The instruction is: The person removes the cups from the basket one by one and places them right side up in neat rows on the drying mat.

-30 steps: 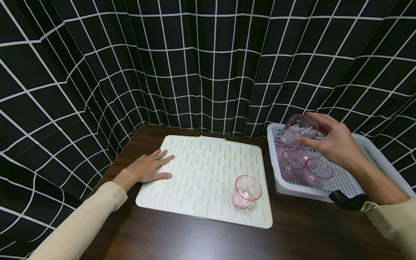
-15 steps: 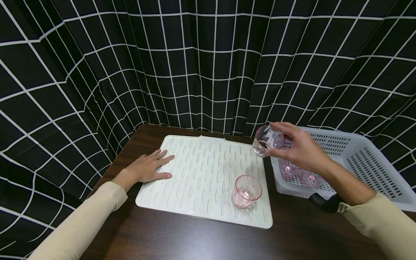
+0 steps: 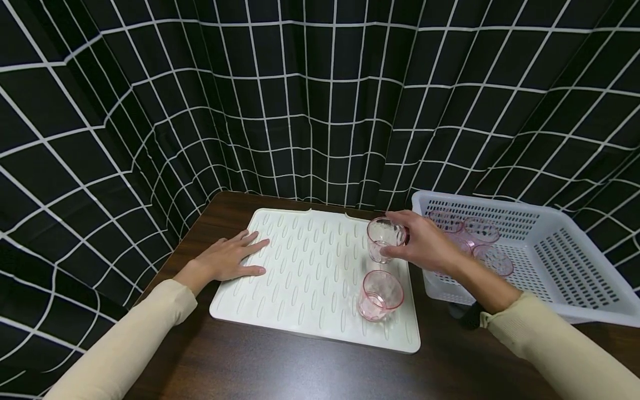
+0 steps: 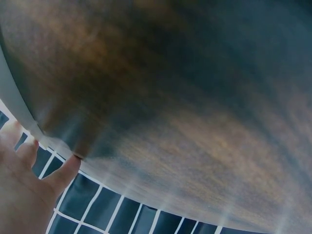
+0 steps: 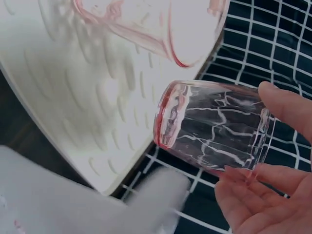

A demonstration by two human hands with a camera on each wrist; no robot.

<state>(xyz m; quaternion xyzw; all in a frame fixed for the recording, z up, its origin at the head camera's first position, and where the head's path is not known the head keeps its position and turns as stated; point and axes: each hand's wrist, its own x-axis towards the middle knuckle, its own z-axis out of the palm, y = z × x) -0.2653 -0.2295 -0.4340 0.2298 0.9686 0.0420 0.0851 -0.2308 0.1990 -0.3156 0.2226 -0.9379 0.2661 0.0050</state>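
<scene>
Clear and faintly pink, the held tumbler [image 3: 385,239] is pinched near its rim between the thumb and fingers of the right hand [image 3: 426,242]. The left hand [image 3: 227,260] lies flat, its fingers spread, across the left edge of a white ridged mat [image 3: 300,266]. The held tumbler is at the mat's far right part, close to upright; I cannot tell whether its base touches. Just nearer the person, a second tumbler [image 3: 381,297] stands upright on the mat. To the right, a white perforated basket [image 3: 520,219] holds more pink-rimmed tumblers [image 3: 492,260] in its left end. Beneath is a dark wood-grain table [image 3: 300,361]; behind, a black curtain [image 3: 325,83] with white grid lines.
</scene>
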